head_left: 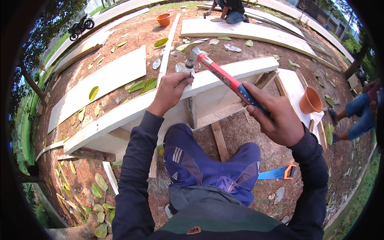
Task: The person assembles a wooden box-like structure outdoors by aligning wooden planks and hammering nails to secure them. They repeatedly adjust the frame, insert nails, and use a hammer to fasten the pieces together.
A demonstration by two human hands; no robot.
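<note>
My right hand (278,114) is wrapped round the red and blue handle of a claw hammer (224,76). The hammer's metal head sits just above my left hand (172,90), whose fingers pinch a small nail (192,75) upright on the wooden frame's top edge. Whether the hammer face touches the nail I cannot tell. That long wooden frame (116,120), pale on top with cross pieces inside, stands across in front of my knees.
A blue handsaw (272,173) with an orange handle lies by my right knee. Orange pots (310,101) stand at the right and far back. White boards (108,84) and dry leaves lie about. One person (230,10) crouches at the back; another (360,116) is at the right.
</note>
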